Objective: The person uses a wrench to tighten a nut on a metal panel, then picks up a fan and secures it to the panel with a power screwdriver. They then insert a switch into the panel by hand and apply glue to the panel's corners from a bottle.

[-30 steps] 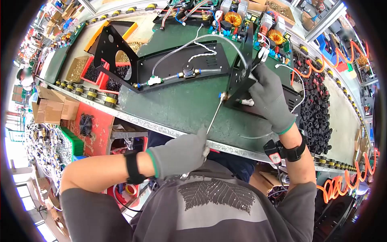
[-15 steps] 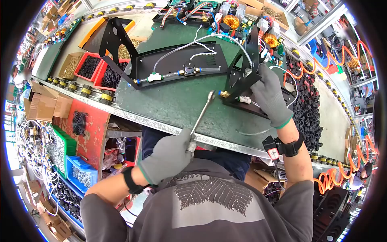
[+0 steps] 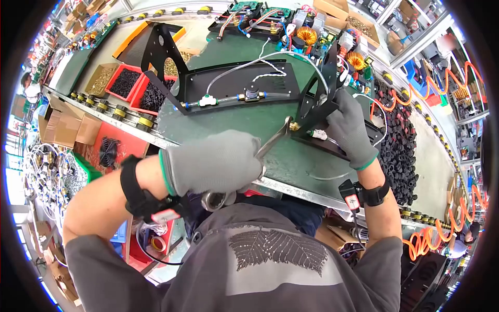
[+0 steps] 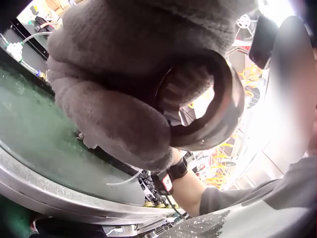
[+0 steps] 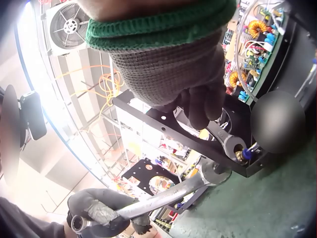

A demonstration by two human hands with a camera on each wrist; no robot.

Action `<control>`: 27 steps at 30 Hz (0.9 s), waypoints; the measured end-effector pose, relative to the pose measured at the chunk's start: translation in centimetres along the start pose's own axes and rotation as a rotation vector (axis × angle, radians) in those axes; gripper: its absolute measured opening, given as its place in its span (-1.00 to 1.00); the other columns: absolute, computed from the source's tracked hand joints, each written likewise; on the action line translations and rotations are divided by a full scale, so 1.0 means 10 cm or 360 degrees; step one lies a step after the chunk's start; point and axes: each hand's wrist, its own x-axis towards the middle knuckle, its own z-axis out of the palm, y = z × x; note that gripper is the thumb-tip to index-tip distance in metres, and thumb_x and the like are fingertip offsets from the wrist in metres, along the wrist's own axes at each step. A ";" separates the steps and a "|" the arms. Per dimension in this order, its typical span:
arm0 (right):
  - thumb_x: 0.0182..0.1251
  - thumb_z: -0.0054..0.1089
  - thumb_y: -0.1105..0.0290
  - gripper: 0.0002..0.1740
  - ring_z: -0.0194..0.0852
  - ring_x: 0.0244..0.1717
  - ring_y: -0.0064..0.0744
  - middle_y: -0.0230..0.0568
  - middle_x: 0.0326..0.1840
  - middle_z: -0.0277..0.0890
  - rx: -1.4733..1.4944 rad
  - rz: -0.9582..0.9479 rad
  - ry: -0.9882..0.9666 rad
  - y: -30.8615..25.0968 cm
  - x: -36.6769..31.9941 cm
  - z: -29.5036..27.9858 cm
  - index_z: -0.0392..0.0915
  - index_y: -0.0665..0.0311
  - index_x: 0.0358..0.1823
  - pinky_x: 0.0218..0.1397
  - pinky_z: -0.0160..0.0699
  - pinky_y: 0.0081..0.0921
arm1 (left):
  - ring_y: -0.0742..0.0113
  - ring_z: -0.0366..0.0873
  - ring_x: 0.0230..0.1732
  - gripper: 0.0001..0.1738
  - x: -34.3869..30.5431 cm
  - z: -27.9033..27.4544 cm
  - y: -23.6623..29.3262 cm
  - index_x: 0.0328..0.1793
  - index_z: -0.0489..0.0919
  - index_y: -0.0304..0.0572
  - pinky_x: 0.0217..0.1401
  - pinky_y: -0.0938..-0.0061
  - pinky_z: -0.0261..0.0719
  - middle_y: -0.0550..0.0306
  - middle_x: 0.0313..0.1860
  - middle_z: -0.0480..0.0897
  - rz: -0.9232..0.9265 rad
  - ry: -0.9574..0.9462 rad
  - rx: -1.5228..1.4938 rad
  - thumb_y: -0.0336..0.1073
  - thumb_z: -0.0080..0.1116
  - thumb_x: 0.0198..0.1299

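My gloved left hand (image 3: 215, 161) grips a metal wrench (image 3: 274, 139); its ring end (image 4: 230, 111) looms large beside the curled fingers in the left wrist view. The wrench's open-jawed head (image 5: 215, 173) is right at the brass fitting (image 3: 294, 126) on the edge of a black metal bracket (image 3: 325, 106). My gloved right hand (image 3: 352, 127) is at that bracket's upright plate, fingers curled round a second wrench (image 5: 230, 141). This wrench's ring end is close by a blue-collared brass fitting (image 5: 242, 155) inside the bracket. Grey glove fabric hides most of its shaft.
A second black bracket (image 3: 228, 88) with clear tubing and a valve lies left on the green mat (image 3: 208, 125). Circuit boards (image 3: 306, 36) stand behind. Red bins (image 3: 125, 82) of black screws sit left, black plastic parts (image 3: 397, 145) right. A metal edge (image 3: 296, 190) runs along the front.
My left hand draws the wrench back from the fitting, then brings it up to it again at a different angle, with the forearm higher. The right hand keeps its place at the bracket.
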 end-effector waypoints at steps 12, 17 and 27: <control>0.53 0.05 0.35 -0.78 0.52 -0.54 -0.64 -0.36 -0.46 0.46 0.0483 0.0451 -0.0022 -0.11 0.03 0.01 0.48 0.37 -0.01 -0.47 0.54 -0.59 | 0.20 0.64 -0.52 -0.77 0.22 -0.54 0.20 -0.41 0.53 -0.31 -0.47 0.36 0.59 0.05 -0.58 0.55 0.1103 -0.0213 0.1248 -0.25 0.12 0.12; 0.53 0.06 0.34 -0.78 0.51 -0.53 -0.64 -0.35 -0.46 0.46 0.0512 0.0466 -0.0014 -0.12 0.03 0.00 0.48 0.37 -0.01 -0.46 0.52 -0.58 | 0.29 0.55 -0.56 -0.74 0.28 -0.74 0.34 -0.52 0.50 -0.26 -0.53 0.42 0.45 0.12 -0.63 0.50 0.0653 -0.0400 0.0460 -0.23 0.19 0.06; 0.48 0.09 0.37 -0.78 0.56 -0.55 -0.48 -0.14 -0.48 0.55 0.0375 0.0237 0.0003 0.00 0.03 0.01 0.46 0.38 0.00 -0.43 0.52 -0.45 | 0.42 0.56 -0.57 -0.71 0.22 -0.75 0.80 -0.48 0.59 -0.21 -0.51 0.47 0.49 0.22 -0.61 0.57 0.0083 -0.0324 0.0591 -0.18 0.16 0.21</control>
